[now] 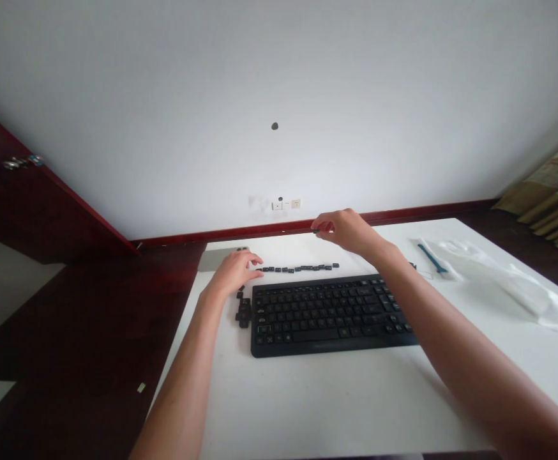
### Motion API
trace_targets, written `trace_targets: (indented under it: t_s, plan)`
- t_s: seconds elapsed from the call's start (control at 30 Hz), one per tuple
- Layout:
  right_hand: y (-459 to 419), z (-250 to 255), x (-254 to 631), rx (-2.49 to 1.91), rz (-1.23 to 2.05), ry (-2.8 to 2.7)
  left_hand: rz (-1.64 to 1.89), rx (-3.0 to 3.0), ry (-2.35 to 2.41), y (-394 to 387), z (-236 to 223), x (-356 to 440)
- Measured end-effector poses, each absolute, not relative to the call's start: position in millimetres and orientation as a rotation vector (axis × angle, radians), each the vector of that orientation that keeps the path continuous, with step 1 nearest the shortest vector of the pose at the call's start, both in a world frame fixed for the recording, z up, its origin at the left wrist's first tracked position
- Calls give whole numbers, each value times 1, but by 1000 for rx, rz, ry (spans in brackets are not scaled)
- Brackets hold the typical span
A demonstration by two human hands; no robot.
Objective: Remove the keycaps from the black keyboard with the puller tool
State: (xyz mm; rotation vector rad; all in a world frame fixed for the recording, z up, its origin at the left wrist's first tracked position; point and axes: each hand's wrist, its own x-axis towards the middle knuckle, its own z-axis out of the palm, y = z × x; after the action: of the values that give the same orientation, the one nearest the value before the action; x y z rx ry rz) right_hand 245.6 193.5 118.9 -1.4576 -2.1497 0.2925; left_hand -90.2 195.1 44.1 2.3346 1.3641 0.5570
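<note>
A black keyboard [322,313] lies on the white table, most of its keys in place. My right hand [346,230] is raised beyond its back edge, thumb and fingertips pinching a small black keycap [316,231]. At the left end of a row of loose keycaps [285,269], my left hand [235,271] hovers or rests with thumb and index finger apart. One keycap of the row shows between those fingertips; whether they touch it I cannot tell. More black keycaps [244,305] lie clustered along the keyboard's left side, partly stacked.
A grey object with a camera-like bump [212,259], perhaps a phone, lies behind my left hand. On the right are a blue-handled brush [432,259] and a crumpled clear plastic bag [513,281]. The table [279,396] stands near a white wall with sockets [286,204].
</note>
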Motion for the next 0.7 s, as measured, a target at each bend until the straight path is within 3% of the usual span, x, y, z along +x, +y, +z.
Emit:
trace_targets:
  t_s: [0.7]
  plan:
    - [180, 151, 255, -1524, 260, -1984, 467, 2263, 1417, 191, 43, -73]
